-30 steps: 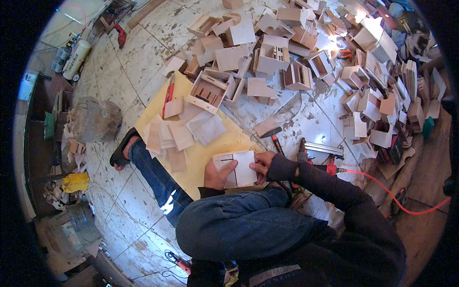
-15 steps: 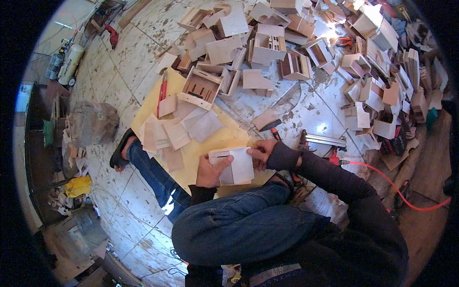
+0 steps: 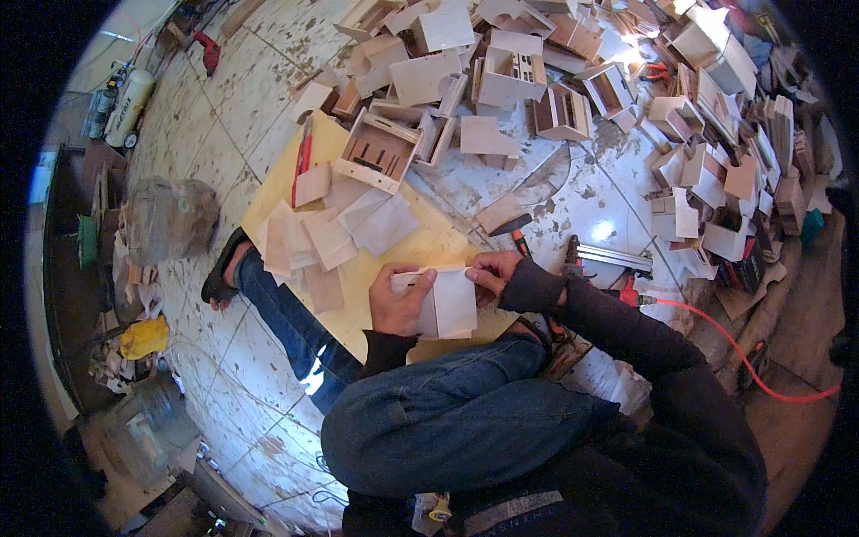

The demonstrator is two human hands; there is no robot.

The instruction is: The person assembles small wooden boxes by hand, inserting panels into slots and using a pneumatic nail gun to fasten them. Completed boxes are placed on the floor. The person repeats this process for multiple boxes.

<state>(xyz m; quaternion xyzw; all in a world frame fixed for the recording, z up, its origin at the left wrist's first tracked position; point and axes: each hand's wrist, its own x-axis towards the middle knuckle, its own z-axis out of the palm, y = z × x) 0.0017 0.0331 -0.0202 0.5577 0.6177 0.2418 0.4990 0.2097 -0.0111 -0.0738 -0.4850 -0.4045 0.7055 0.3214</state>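
A small pale wooden box [image 3: 454, 305] with flat panels is held above a yellow board [image 3: 358, 319] in front of my knees. My left hand [image 3: 400, 298] grips its left side, thumb lying on the upper face. At the box's upper right corner, my right hand [image 3: 492, 276] pinches the edge with thumb and fingers. Several thin wooden pieces [image 3: 331, 240] lie loosely stacked on the board, left of my hands. Beyond them rests an open wooden box [image 3: 379, 150] with dark slots, and a red pencil-like tool [image 3: 302, 166] lies beside it.
A heap of wooden boxes [image 3: 510, 76] covers the floor ahead and to the right. A hammer [image 3: 516, 234] and a metal nail gun [image 3: 614, 259] on a red hose [image 3: 734, 345] lie right of the board. An air compressor [image 3: 131, 106] stands far left.
Both hands still hold the box. My left hand has shifted slightly up and right along it, and my right hand's fingers have moved up to the box's top right corner.
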